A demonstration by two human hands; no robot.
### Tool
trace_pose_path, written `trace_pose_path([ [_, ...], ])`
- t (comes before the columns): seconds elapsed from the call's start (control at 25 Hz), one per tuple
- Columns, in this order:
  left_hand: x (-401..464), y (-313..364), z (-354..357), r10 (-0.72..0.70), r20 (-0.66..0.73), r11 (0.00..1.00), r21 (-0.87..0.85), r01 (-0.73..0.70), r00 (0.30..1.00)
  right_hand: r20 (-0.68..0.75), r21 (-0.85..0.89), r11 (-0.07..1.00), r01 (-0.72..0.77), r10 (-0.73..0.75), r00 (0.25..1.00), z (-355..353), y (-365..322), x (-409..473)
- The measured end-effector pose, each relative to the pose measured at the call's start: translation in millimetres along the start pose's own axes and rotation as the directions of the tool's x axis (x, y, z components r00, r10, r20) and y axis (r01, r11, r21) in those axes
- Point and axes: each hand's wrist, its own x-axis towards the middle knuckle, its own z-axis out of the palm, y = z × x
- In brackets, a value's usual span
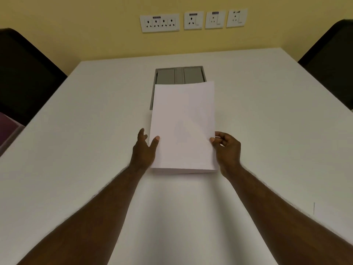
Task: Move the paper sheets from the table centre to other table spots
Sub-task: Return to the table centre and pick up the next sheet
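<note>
Two hands on one paper sheet, frame centre.
Left hand (145, 150) pinched the left edge of the top paper sheet (183, 123), thumb on top; right hand (226, 148) pinched its right edge. Sheet's far end was raised, overlapping the grey cable box (178, 75) in the white table (76, 131). A paper stack (183, 170) lay beneath.

Blank white paper sheets (183, 127), lengthwise at table centre, top sheet's far end lifted.
</note>
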Motion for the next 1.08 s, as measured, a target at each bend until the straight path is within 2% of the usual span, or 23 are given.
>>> trace_pose_path([
  [0.16,-30,34,-34,0.057,-0.139,0.991,-0.111,-0.073,0.989,0.034,0.056,0.998,-0.011,0.009,0.999,-9,-25,-34],
  [0.36,-86,50,-84,0.125,-0.194,0.977,-0.149,-0.155,0.973,0.093,0.071,0.995,-0.070,0.063,0.994,-14,-46,-91],
  [0.52,-146,42,-131,0.126,-0.223,0.977,-0.143,-0.161,0.967,0.186,0.076,0.992,-0.100,0.084,0.979,-19,-61,-156],
  [0.8,-238,17,-196,0.042,-0.198,0.981,-0.177,-0.078,0.979,0.227,0.010,0.995,-0.104,0.099,0.969,-26,-71,-253],
  [1.08,-260,-31,-263,-0.028,-0.095,0.991,-0.136,0.015,0.995,0.254,-0.082,0.988,-0.129,0.145,0.956,2,-51,-352],
])
